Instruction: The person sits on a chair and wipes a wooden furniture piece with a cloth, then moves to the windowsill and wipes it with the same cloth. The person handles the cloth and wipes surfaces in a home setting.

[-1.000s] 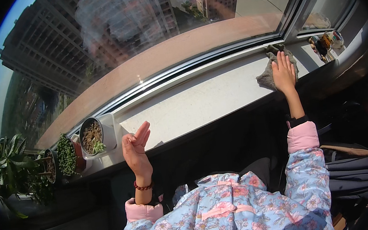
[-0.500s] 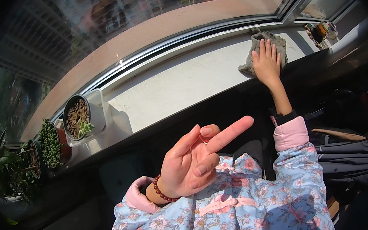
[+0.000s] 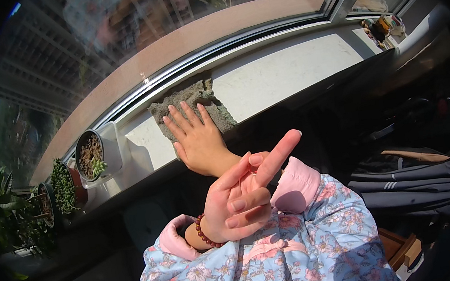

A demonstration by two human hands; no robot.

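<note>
My right hand [image 3: 200,143] lies flat on a grey cloth [image 3: 176,97], its fingers spread over the fabric. The cloth rests, rumpled, on the white windowsill [image 3: 262,76], close to the window frame and right of a potted succulent [image 3: 96,166]. In front of my chest, clear of the sill, is my left hand [image 3: 239,202], palm turned up. One of its fingers points out to the upper right while the others curl, and the thumb meets a fingertip. A thin loop or strand shows between these fingers, too small to name. Dark red beads [image 3: 204,231] circle the left wrist.
More potted plants [image 3: 64,185] stand at the sill's left end, beside leafy greenery [image 3: 10,207]. Small ornaments [image 3: 384,30] sit at its far right end. Glass [image 3: 131,29] borders the sill. Dark clothing [image 3: 416,186] lies to the lower right.
My right hand has swept the cloth leftward along the sill, from near the right end toward the succulent. My left hand keeps nearly the same pose and place.
</note>
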